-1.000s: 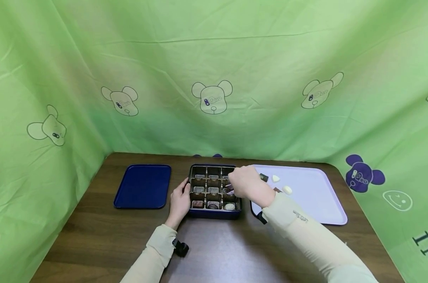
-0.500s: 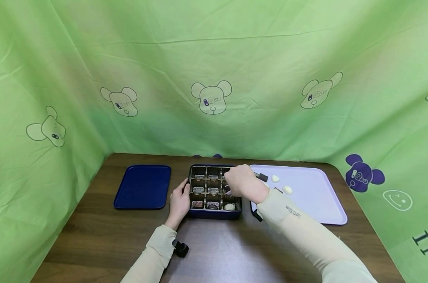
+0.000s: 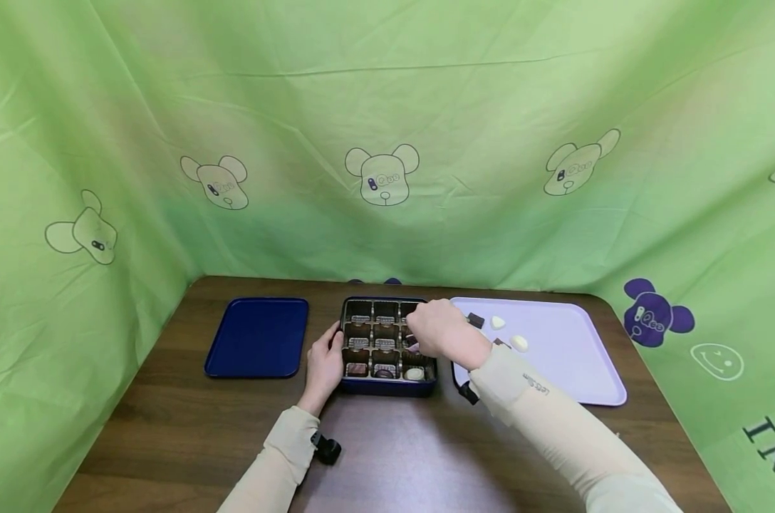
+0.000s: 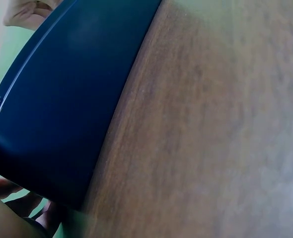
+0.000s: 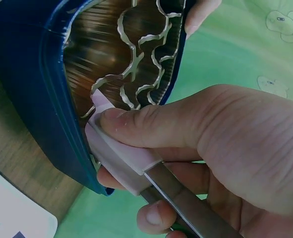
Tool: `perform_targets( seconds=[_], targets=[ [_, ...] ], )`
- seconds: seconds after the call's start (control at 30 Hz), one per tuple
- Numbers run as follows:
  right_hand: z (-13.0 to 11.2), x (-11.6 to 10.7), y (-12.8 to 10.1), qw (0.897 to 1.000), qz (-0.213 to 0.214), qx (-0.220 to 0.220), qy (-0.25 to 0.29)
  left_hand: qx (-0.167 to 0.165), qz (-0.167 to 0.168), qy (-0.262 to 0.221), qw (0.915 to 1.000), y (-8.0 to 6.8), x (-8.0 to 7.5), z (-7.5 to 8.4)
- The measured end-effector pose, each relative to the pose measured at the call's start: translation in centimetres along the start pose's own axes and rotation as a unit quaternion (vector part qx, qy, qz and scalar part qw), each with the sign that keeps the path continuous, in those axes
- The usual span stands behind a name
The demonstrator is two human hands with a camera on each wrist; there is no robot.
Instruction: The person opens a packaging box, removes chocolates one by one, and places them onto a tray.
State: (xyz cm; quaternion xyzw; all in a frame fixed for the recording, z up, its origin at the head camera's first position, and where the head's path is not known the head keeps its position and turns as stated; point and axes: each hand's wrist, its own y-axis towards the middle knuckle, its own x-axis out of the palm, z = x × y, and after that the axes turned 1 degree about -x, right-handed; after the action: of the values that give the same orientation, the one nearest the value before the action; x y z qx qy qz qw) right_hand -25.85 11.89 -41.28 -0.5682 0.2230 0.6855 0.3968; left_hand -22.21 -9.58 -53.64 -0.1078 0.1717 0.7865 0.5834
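Right hand is over the right-hand column of the blue chocolate box, fingers clamped on a pair of tongs with pale pink tips. In the right wrist view the tips reach down inside the box against the gold divider insert. Whether a chocolate sits between them cannot be told; the thumb covers the spot.

Left hand rests at the box's 9 o'clock edge, fingers bent lightly round the wall, steadying it. The box stands mid-desk.

At 3 o'clock of the box: lilac tray carrying a dark square chocolate and two white chocolates. At 9 o'clock: blue lid, lying flat.

Risks, as judged:
- The tips are close to the thin insert; a snag could lift or buckle it and tip the pieces in neighbouring cells.
- Soft tips on a small, smooth piece: a weak squeeze could let it slip and land crooked or in the wrong cell.
- Too hard a squeeze could mark the chocolate.
- If the left hand eases off, a sideways pull may slide the box toward the tray.
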Motion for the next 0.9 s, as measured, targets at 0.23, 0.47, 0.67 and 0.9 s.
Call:
perform_targets(
  seconds=[0.23, 0.47, 0.67, 0.9],
  targets=[
    [0.1, -0.2, -0.5, 1.0, 0.006, 0.008, 0.009, -0.003, -0.004, 0.001, 1.0, 0.0, -0.1, 0.1],
    [0.4, -0.9, -1.1, 0.999, 0.034, 0.015, 0.009, -0.004, -0.006, 0.001, 1.0, -0.1, -0.1, -0.1],
    [0.7, -1.6, -1.8, 0.999, 0.051, 0.017, 0.007, -0.003, -0.004, 0.003, 1.0, -0.1, 0.0, -0.1],
    [1.3, -2.6, -2.5, 0.998, 0.056, 0.029, 0.022, 0.001, -0.003, 0.003, 1.0, 0.0, 0.0, -0.1]
  ],
)
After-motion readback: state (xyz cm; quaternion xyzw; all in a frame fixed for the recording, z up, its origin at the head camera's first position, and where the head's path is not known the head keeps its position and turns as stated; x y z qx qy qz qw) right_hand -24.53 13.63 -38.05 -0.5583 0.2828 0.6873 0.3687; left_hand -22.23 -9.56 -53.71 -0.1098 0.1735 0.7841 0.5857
